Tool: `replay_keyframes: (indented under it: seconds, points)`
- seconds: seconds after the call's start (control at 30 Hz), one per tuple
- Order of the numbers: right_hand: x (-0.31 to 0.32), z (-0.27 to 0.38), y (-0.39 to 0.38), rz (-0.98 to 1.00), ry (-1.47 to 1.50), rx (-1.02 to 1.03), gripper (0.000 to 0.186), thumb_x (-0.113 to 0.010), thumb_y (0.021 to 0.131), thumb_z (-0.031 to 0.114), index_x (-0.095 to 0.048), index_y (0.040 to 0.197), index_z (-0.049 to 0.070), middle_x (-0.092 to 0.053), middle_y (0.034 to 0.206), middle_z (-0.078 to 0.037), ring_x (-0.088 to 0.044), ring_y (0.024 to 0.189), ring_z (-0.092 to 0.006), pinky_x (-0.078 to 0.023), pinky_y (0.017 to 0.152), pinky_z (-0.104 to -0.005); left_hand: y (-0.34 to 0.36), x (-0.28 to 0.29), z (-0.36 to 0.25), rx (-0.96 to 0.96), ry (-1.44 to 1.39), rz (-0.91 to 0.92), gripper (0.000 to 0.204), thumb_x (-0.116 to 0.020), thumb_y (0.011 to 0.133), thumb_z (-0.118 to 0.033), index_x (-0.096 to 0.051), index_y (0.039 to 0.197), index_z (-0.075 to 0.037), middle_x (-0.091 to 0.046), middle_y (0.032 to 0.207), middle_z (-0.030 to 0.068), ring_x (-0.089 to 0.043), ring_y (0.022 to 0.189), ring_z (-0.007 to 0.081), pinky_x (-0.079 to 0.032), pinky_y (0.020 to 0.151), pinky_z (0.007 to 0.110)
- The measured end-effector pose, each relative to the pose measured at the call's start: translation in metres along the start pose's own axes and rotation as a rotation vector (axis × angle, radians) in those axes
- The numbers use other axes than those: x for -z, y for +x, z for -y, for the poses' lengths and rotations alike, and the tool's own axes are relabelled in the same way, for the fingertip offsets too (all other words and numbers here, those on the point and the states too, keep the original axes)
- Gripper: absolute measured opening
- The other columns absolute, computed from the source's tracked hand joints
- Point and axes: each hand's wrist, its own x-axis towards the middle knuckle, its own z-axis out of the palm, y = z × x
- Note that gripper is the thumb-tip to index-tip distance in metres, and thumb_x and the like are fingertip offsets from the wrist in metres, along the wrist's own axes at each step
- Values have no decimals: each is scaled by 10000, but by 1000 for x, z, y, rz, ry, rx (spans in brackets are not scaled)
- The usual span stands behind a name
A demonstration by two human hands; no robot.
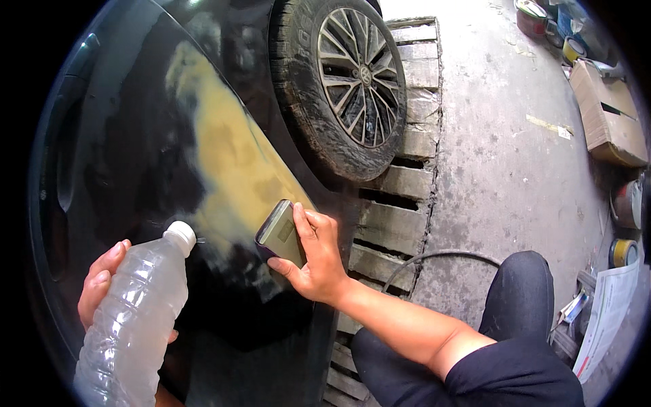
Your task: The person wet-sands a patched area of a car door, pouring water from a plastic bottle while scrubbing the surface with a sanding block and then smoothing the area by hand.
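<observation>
Wrapped around a clear ribbed plastic bottle with a white cap, my left hand shows its fingertips on the bottle's left side. The liquid inside looks cloudy, and the bottle leans with its cap toward the dark car panel. My right hand grips a flat, grey-green sanding block by its edges. The block lies at the lower right of a yellowish filler patch with a pale, feathered rim. What the block's underside bears is hidden.
A dusty car wheel stands right of the panel, above a slatted floor grating. A dark hose curves near my knee. Along the right are a cardboard box, several cans, and a printed sheet.
</observation>
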Motion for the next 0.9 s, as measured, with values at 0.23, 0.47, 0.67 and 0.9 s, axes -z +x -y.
replay_keyframes:
  seconds: [0.23, 0.47, 0.67, 0.9]
  points:
    - [-6, -6, 43, -71, -19, -40, 895, -790, 803, 313, -385, 1516, -47, -491, 1327, -189, -474, 1158, -371, -375, 1033, -468, 1, -1, 4, -40, -2, 9, 861, -873, 816, -284, -372, 1486, -79, -507, 1424, 232, -551, 1310, 341, -514, 1080, 426]
    - [-2, -11, 45, -72, -43, -29, 897, -790, 814, 319, -377, 1517, -55, -485, 1322, -197, -471, 1144, -371, -385, 1026, -469, 2, 0, 4, -43, -8, 11, 824, -856, 833, -237, -378, 1489, -92, -514, 1414, 234, -568, 1290, 343, -529, 1065, 424]
    - [3, -2, -4, 14, -9, -21, 913, -817, 780, 284, -389, 1511, -56, -487, 1338, -209, -474, 1190, -385, -387, 1033, -486, -1, 8, -1, 49, -88, 19, 827, -880, 803, -196, -403, 1476, -126, -502, 1427, 217, -551, 1306, 331, -524, 1071, 426]
    - [-4, -8, 55, -64, 1, 18, 869, -774, 817, 347, -405, 1499, -46, -496, 1314, -190, -466, 1153, -382, -383, 1015, -471, 9, -3, -5, -1, -59, 4, 804, -870, 812, -159, -412, 1473, -131, -492, 1433, 202, -539, 1315, 325, -536, 1055, 421]
